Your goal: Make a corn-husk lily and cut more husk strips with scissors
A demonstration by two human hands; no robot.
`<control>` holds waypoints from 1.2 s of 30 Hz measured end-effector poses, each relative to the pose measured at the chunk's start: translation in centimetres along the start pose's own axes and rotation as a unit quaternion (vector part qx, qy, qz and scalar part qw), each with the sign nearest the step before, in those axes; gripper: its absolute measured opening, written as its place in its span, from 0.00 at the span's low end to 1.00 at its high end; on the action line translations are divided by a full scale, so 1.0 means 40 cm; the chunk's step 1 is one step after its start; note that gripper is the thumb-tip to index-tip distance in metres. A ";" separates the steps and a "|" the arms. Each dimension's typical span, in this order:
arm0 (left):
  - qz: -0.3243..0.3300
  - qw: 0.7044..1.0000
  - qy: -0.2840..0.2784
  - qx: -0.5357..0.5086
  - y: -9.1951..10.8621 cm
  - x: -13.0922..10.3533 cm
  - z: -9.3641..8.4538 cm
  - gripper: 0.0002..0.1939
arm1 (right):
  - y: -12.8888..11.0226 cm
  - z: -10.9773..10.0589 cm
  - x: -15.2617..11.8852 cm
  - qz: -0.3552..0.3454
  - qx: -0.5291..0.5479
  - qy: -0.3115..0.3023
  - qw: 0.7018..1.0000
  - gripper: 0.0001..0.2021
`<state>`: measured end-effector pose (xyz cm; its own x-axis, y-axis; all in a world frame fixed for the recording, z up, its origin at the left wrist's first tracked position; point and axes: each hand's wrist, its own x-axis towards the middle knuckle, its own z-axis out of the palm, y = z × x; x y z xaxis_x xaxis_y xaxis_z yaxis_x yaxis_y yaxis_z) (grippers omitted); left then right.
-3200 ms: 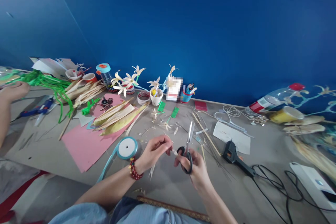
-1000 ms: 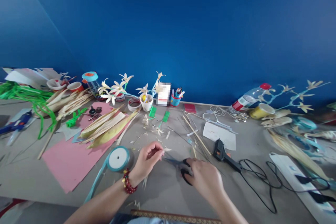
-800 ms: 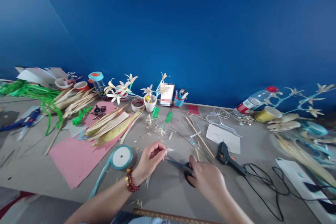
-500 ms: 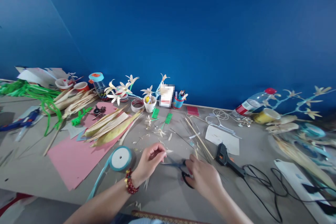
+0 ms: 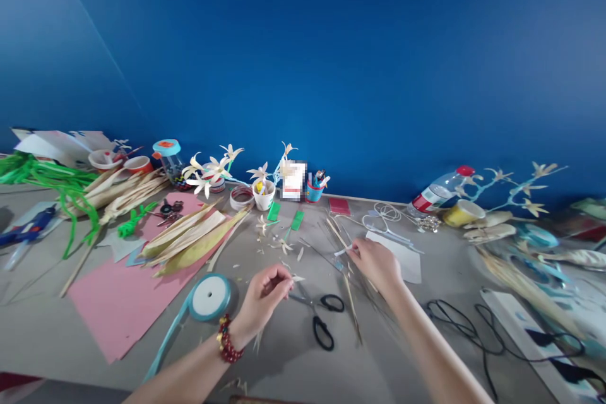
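My left hand [image 5: 267,293], a beaded bracelet at its wrist, hovers over the table with thumb and fingers pinched together. Whatever they hold is too small to make out; a pale pointed sliver [image 5: 297,278] shows beside the fingertips. Black-handled scissors [image 5: 313,308] lie with blades parted just right of that hand, nobody holding them. Farther right, my right hand [image 5: 376,262] reaches forward, its fingertips closed on the end of a narrow white strip [image 5: 341,252]. Thin sticks [image 5: 351,303] run beneath and beside this hand.
A ribbon spool [image 5: 209,297] stands left of my left hand, near pink paper [image 5: 113,303] and dried husks [image 5: 189,240]. Husk flowers [image 5: 215,167] and a pen cup [image 5: 315,191] line the back. A bottle [image 5: 438,192], black cable [image 5: 461,328] and power strip [image 5: 530,334] are at right.
My right hand has let go of the scissors, leaving them on the table, and moved forward to the white strip. My left hand keeps its pinch in nearly the same place. The view shifted slightly.
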<state>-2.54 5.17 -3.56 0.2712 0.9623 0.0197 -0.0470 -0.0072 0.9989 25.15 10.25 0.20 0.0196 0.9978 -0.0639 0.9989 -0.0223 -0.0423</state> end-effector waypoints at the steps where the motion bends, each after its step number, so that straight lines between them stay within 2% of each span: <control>1: 0.002 1.000 0.001 0.002 0.001 0.000 -0.001 0.11 | 0.003 0.013 0.018 0.009 -0.005 -0.002 1.000 0.09; 6: 0.009 1.000 0.007 0.002 -0.003 0.005 -0.006 0.12 | 0.009 0.059 0.057 0.038 0.002 0.001 0.999 0.07; 11: 0.021 1.000 0.014 0.010 -0.011 0.009 -0.005 0.11 | 0.042 0.040 0.058 0.072 0.065 0.052 0.994 0.06; 14: 0.039 0.999 0.017 0.034 -0.011 0.008 -0.005 0.10 | 0.043 0.023 0.031 0.073 0.136 0.094 0.983 0.05; 17: 0.096 0.990 0.029 0.096 -0.003 0.004 -0.006 0.08 | -0.008 0.019 -0.040 0.032 0.234 0.094 0.967 0.07; 18: 0.121 0.985 0.035 0.118 0.002 0.003 -0.006 0.08 | -0.037 0.021 -0.071 0.010 0.283 0.071 0.956 0.09; 19: 0.145 0.979 0.040 0.136 0.006 0.001 -0.006 0.08 | -0.069 0.025 -0.103 -0.005 0.413 0.011 0.911 0.11; 20: 0.164 0.974 0.040 0.149 0.011 -0.001 -0.006 0.07 | -0.101 0.030 -0.134 -0.003 0.521 -0.055 0.852 0.14; 21: 0.176 0.971 0.038 0.157 0.015 -0.003 -0.005 0.07 | -0.132 0.037 -0.160 0.003 0.588 -0.119 0.800 0.17; 22: 0.179 0.970 0.032 0.162 0.017 -0.004 -0.005 0.08 | -0.160 0.043 -0.182 0.008 0.626 -0.138 0.768 0.17; 23: 0.178 0.970 0.023 0.165 0.019 -0.006 -0.004 0.08 | -0.183 0.049 -0.198 0.000 0.647 -0.119 0.753 0.17; 26: 0.179 0.971 0.009 0.160 0.016 -0.009 0.000 0.07 | -0.223 0.066 -0.219 -0.035 0.649 -0.022 0.760 0.16; 31: 0.207 0.966 0.005 0.158 0.008 -0.014 0.006 0.07 | -0.240 0.081 -0.223 -0.042 0.622 0.026 0.782 0.13; 33: 0.207 0.965 -0.003 0.162 0.012 -0.014 0.006 0.07 | -0.243 0.084 -0.223 -0.031 0.630 0.039 0.775 0.14; 36: 0.189 0.968 -0.019 0.164 0.023 -0.013 0.006 0.07 | -0.245 0.085 -0.217 0.001 0.671 0.025 0.741 0.14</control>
<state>-2.51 4.59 -2.62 0.3303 0.8633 0.3815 0.1565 -0.4487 0.8799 15.06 1.60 -2.22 0.0551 0.9980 -0.0297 0.0564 -0.0328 -0.9979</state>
